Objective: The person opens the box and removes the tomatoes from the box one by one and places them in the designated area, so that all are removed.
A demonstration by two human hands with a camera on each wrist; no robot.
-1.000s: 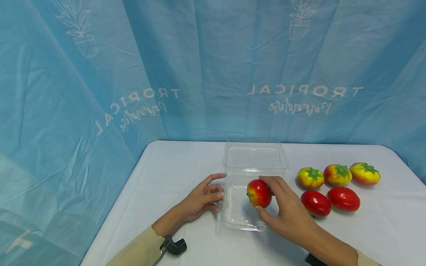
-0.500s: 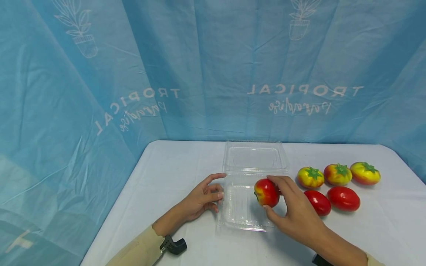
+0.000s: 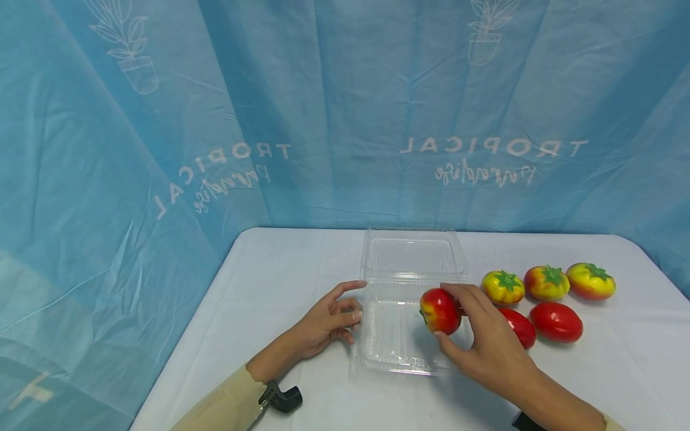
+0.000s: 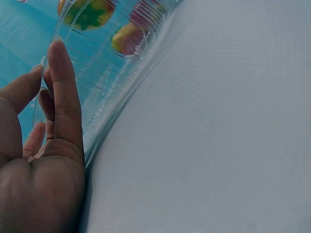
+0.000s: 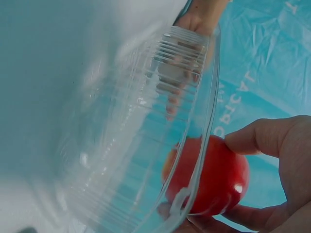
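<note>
My right hand (image 3: 493, 350) grips a glossy red and yellow tomato (image 3: 440, 311) with a green leafy top, thumb on the near side and fingers on the far side. The tomato is over the right part of an open clear plastic clamshell container (image 3: 393, 335). The right wrist view shows the tomato (image 5: 218, 179) partly through the clear wall. My left hand (image 3: 326, 320) touches the container's left rim with loosely bent fingers; in the left wrist view the fingers (image 4: 63, 92) lie along that rim.
To the right lie three yellow-red tomatoes with green tops, one of them at the far right (image 3: 591, 281), and two red ones, including a plain red one (image 3: 556, 322). The container's lid (image 3: 412, 254) lies back toward the blue curtain (image 3: 345, 120). A white cloth (image 3: 291, 263) covers the table.
My right hand has moved rightward with the tomato, from over the container's middle toward its right side. My left hand and the container look unmoved.
</note>
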